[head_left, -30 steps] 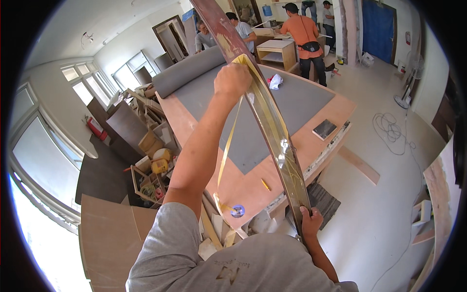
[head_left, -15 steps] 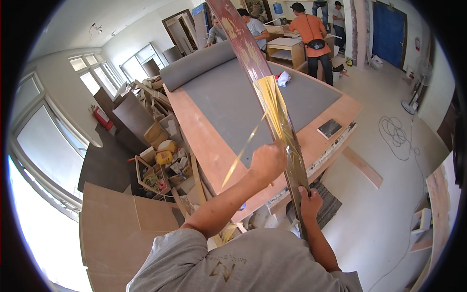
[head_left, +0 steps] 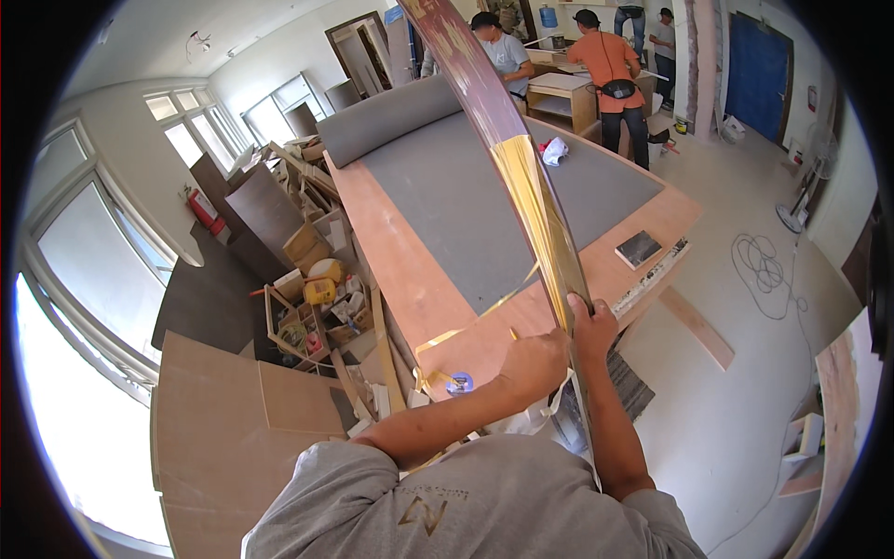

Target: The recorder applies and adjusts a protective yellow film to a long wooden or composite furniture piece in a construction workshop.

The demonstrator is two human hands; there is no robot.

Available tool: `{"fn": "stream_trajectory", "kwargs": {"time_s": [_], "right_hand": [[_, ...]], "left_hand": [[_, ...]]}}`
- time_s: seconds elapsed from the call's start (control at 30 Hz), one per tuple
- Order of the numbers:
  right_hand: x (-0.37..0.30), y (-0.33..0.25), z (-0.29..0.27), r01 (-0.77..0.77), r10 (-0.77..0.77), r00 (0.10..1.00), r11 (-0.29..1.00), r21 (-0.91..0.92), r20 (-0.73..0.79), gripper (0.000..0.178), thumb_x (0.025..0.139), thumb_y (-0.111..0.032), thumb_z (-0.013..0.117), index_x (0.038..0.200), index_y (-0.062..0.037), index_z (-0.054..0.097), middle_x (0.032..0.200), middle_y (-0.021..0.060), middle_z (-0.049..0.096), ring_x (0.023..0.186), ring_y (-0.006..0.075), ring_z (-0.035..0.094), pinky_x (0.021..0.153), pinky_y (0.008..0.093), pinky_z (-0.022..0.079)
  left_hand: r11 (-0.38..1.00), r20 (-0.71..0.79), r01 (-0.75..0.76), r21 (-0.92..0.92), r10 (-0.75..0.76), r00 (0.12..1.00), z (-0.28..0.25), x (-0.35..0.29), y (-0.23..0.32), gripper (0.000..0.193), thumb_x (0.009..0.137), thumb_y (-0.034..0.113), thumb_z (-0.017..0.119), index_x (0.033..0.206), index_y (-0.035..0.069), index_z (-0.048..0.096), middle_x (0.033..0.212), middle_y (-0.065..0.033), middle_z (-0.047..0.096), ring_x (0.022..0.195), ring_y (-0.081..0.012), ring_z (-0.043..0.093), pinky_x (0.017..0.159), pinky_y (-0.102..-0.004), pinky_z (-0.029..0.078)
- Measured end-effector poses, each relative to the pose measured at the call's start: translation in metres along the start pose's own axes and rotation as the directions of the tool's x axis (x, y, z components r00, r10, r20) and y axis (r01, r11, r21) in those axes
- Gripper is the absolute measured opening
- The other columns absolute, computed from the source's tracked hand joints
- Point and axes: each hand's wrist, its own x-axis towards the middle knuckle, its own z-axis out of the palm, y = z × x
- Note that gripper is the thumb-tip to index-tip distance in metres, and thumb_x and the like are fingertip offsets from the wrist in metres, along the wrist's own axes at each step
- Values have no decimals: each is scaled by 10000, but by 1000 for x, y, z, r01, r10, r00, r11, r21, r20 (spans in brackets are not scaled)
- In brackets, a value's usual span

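Note:
A long, narrow strip point(head_left: 470, 88) rises from my body across the worktable. Its far part is reddish-brown and glossy, with pale patches. Wrinkled yellow film point(head_left: 529, 186) covers its nearer stretch, and a thin ribbon of film trails leftward over the tabletop. My left hand point(head_left: 538, 365) is closed at the strip's left edge, gathering the lower end of the film; the fingertips are partly hidden. My right hand point(head_left: 594, 326) grips the strip's right edge, thumb on top, just beyond the left hand.
A large worktable point(head_left: 410, 270) bears a partly unrolled grey sheet point(head_left: 438, 205), a white cloth point(head_left: 555, 151) and a dark block point(head_left: 638, 249). Crates of tools and wood offcuts point(head_left: 307, 317) crowd its left. A cable point(head_left: 759, 261) lies on the right floor. Several people work at the back.
My left hand has drawn down toward me, and the yellow film now stretches farther down the strip. My right hand has shifted up along the edge. The loose ribbon has dropped toward the tabletop.

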Motion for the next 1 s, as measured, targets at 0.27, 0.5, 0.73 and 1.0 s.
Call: {"fn": "stream_trajectory", "kwargs": {"time_s": [0.27, 0.5, 0.73, 1.0], "right_hand": [[47, -45, 17, 73, -73, 997, 996, 55, 4, 489, 833, -402, 748, 706, 57, 635, 600, 180, 602, 543, 248, 588, 559, 388, 469], [78, -53, 21, 57, -58, 998, 966, 251, -3, 509, 832, -421, 761, 692, 50, 626, 573, 135, 582, 513, 194, 512, 524, 364, 434], [123, -45, -14, 45, -28, 998, 936, 350, -55, 506, 834, -397, 784, 674, 45, 597, 572, 62, 531, 534, 123, 493, 496, 324, 419], [112, -50, -20, -24, -5, 999, 807, 591, 48, 398, 837, -321, 808, 684, -20, 597, 634, -4, 566, 527, 62, 475, 436, 251, 414]], "left_hand": [[991, 336, -118, -56, 130, 933, 36, -55, 18, 152, 845, 142, 571, 792, 3, 606, 640, -214, 633, 550, -385, 643, 493, -491, 502], [996, 785, -90, 19, 41, 618, 20, -59, 18, 203, 811, 162, 561, 867, 8, 681, 805, -197, 689, 790, -360, 694, 691, -494, 535], [949, 446, -31, 313, -118, 887, -79, -130, -64, 158, 869, 225, 591, 816, 76, 605, 699, -95, 660, 585, -301, 660, 494, -430, 513], [979, 55, 110, 171, -121, 991, -59, -252, -81, 224, 796, 134, 664, 651, 93, 497, 534, -92, 543, 477, -295, 586, 427, -423, 467]]}}
